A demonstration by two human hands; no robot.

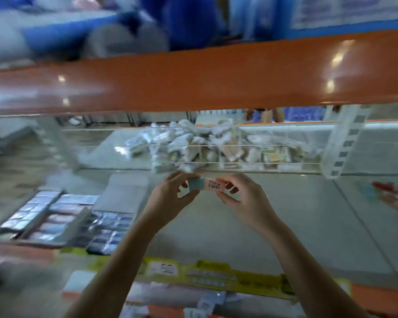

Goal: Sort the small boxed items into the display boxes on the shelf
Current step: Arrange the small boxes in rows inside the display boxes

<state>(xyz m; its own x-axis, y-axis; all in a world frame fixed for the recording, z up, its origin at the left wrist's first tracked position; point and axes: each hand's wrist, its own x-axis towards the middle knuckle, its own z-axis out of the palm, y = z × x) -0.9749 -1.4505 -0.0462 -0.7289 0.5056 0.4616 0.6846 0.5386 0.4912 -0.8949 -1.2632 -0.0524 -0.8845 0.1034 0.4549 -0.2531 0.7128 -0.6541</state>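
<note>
- Pale shelf board stretches wide under both arms, with a glossy orange shelf edge crossing the view overhead; much of the scene is motion-blurred.
- One small box, light blue on its left part and pale with a barcode on its right, is held level above the board, between the two hands.
- Left hand pinches the blue end with curled fingers and thumb; right hand pinches the barcode end the same way.
- Just beyond the held box runs the front wall of a clear display bin, close to the fingertips.
- That bin holds a loose heap of small white and greenish packets, piled highest at its left.
- Bare board lies open to the right of the hands and beneath them.
- To the left, near the shelf's front, sit flat display boxes packed with rows of small items, blurred.
- A yellow label strip lines the front edge below the forearms.
</note>
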